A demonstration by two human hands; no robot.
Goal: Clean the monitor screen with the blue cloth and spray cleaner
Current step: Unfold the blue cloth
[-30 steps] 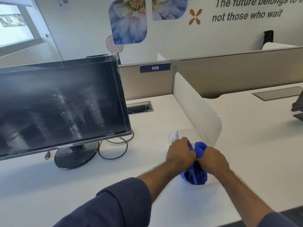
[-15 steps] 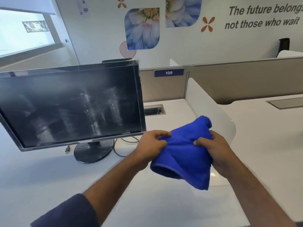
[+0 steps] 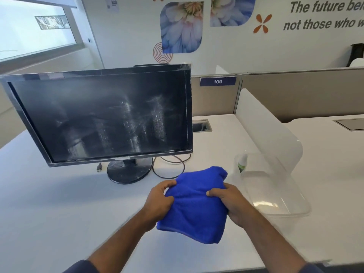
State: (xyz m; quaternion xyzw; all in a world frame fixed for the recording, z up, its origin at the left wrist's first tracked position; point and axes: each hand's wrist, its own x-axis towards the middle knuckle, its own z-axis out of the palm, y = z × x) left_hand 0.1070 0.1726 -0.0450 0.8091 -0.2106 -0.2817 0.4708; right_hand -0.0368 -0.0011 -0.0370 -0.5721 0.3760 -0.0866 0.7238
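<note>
Both hands grip the blue microfibre cloth [image 3: 194, 205] at once — the left hand [image 3: 157, 201] pinching its left edge, the right hand [image 3: 229, 203] clenched on the right edge. It hangs bunched between them, just in front of the monitor [image 3: 102, 115] and below its right corner, probably so it can be opened out or refolded into a wiping pad. The dark screen is streaked with droplets and smears, so wiping looks like the next job. The small spray bottle [image 3: 241, 163] stands in the near corner of a clear plastic tray [image 3: 285, 211] to the right of the monitor, likely parked within easy reach; its green label is too small to read. No brand shows on the monitor. Right of the monitor, a blue partition plate [image 3: 217, 81] reads "109" — and the wall lettering [image 3: 325, 15] reads "The future bel… not those who w…", cut off at the frame edge.
</note>
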